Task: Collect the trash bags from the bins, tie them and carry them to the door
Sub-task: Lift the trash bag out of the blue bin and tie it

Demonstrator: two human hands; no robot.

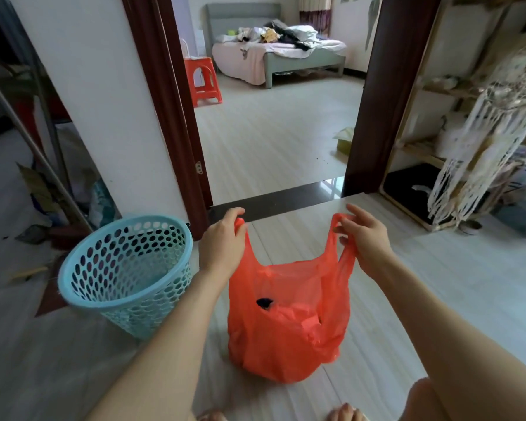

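Note:
An orange-red plastic trash bag rests on the pale floor in front of me, its mouth untied and its two handles stretched apart. My left hand grips the left handle, and my right hand pinches the right handle. Crumpled trash and something dark show inside the bag. To its left stands a light blue perforated bin, tilted a little, with no bag in it.
A dark-framed doorway opens ahead into a bedroom with a bed and an orange stool. A wooden shelf with hanging macramé stands at the right. Leaning poles and clutter fill the left corner. My toes show at the bottom edge.

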